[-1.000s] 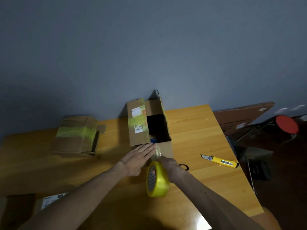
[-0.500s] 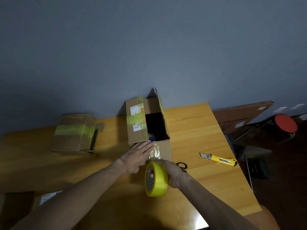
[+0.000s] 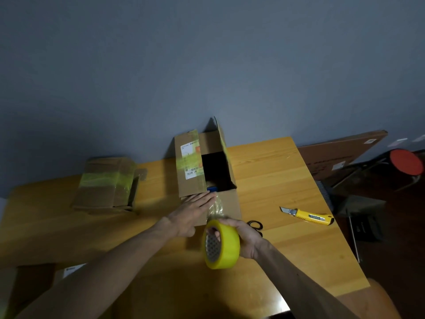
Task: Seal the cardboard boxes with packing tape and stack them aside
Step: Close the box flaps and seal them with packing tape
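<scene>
An open cardboard box stands in the middle of the wooden table, its flaps up and a blue item showing inside. My left hand lies flat with straight fingers against the box's near side, at the edge of the left flap. My right hand grips a yellow roll of packing tape just in front of the box. A clear strip of tape runs from the roll up onto the box's near side. A second box, wrapped in yellowish tape, lies at the left.
A yellow utility knife lies on the table to the right. Black scissors show partly behind my right hand. A large flat carton leans on the wall beyond the table's right edge, by a red stool.
My right hand has drawn the tape roll back toward me and slightly up, stretching a strip from the box. My left hand stays pressed on the box.
</scene>
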